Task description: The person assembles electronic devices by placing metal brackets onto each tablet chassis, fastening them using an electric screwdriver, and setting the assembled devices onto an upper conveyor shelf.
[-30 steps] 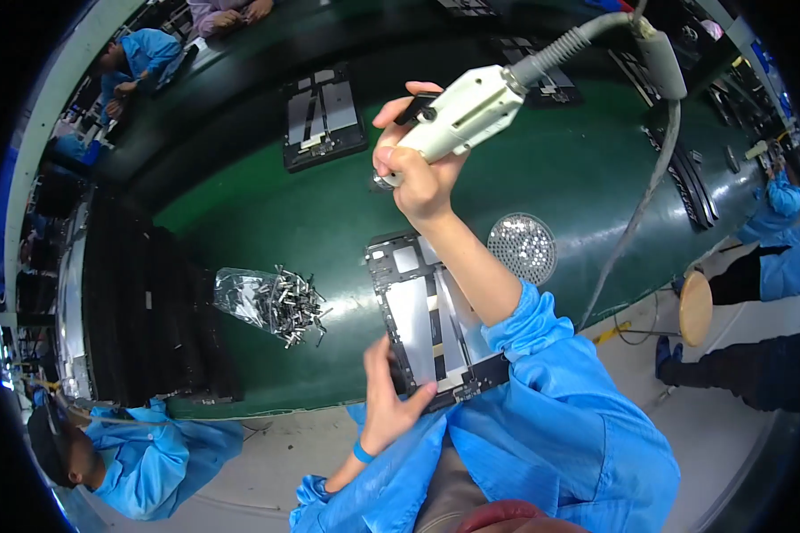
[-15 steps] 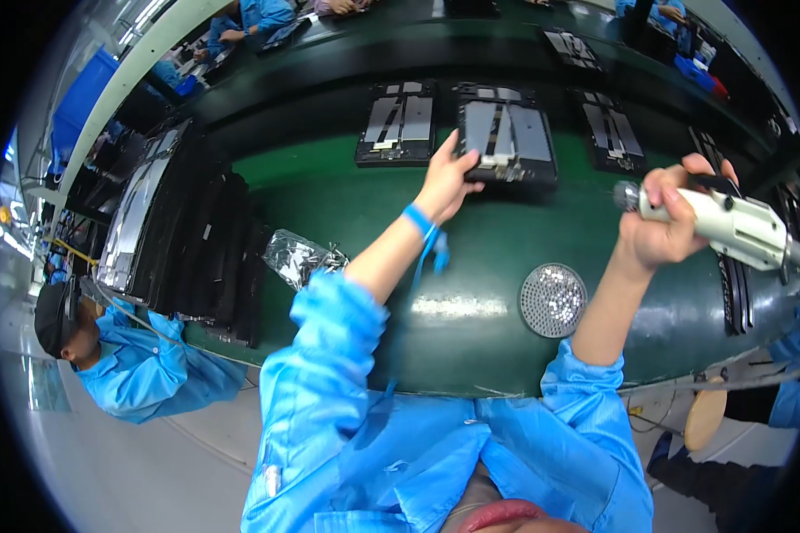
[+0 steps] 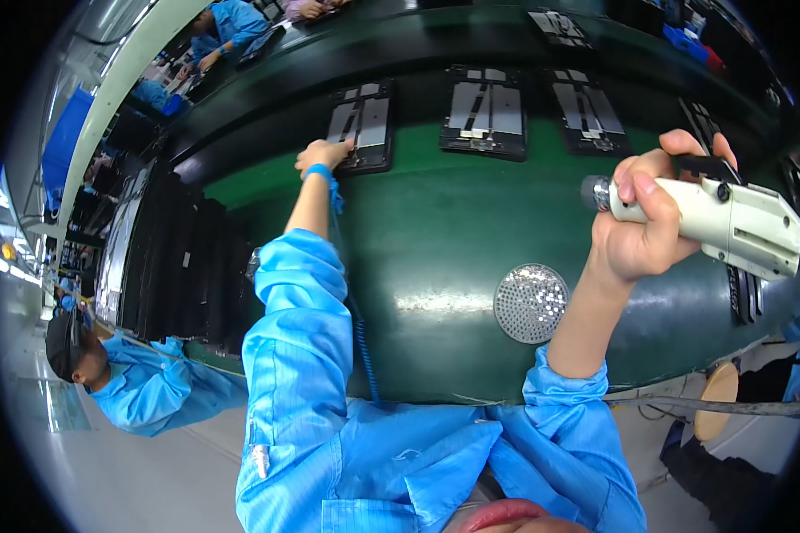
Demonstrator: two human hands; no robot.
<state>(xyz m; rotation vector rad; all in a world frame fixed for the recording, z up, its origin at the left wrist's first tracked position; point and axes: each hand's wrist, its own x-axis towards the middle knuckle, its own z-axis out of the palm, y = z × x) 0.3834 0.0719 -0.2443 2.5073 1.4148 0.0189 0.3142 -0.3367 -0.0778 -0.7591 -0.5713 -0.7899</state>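
Half a second ago the left hand (image 3: 323,155) was at the black-framed, flat rectangular panel with grey inlays (image 3: 504,111) at 12 o'clock; that one now lies untouched, and the hand has reached its similar black-and-grey neighbour (image 3: 375,120) at 11 o'clock on the glossy green bench (image 3: 444,231). There a fingertip rests on the near left corner; the other fingers are hard to make out, so I can't tell whether that grip is closed. The right hand (image 3: 642,233), at 3 o'clock, keeps its grip wrapped firmly round a cream-white plastic hand tool (image 3: 716,216) with a ribbed metal nose, its back end lost at the dark rim. The blue cloth sleeve (image 3: 298,284) now hides most of the clear bag seen earlier. At 4 o'clock sits a round, perforated metal dish (image 3: 531,304).
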